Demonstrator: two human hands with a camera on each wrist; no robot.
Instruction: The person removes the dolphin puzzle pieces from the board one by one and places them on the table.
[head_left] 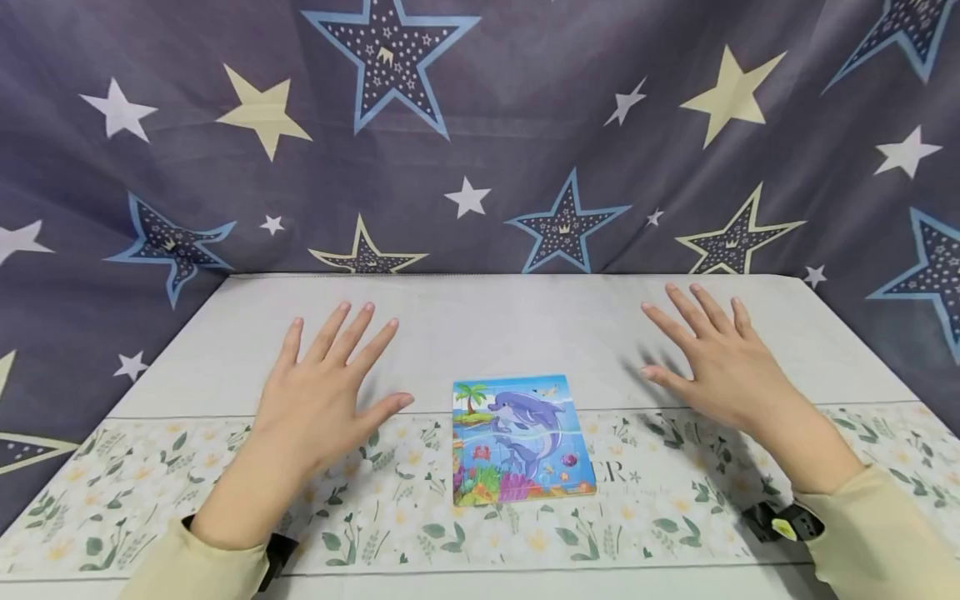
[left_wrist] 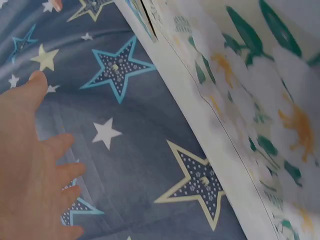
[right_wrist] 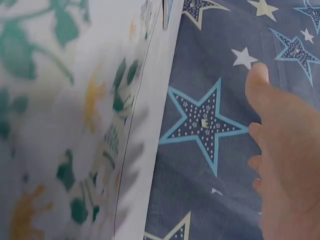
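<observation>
- See a pale counter (head_left: 517, 325) all around the puzzle (head_left: 517, 442).
- Find left hand (head_left: 318, 400) left of the puzzle, right hand (head_left: 723, 371) right of it, both spread wide, holding nothing.
- Find the puzzle flat between them, touching neither, seemingly nearer the left hand; make out no clear long axis, near square.
- Cannot fully read lettering (head_left: 617, 472) cut off by the puzzle's right side.
- In wrist views, see perhaps only the puzzle's edge.
</observation>
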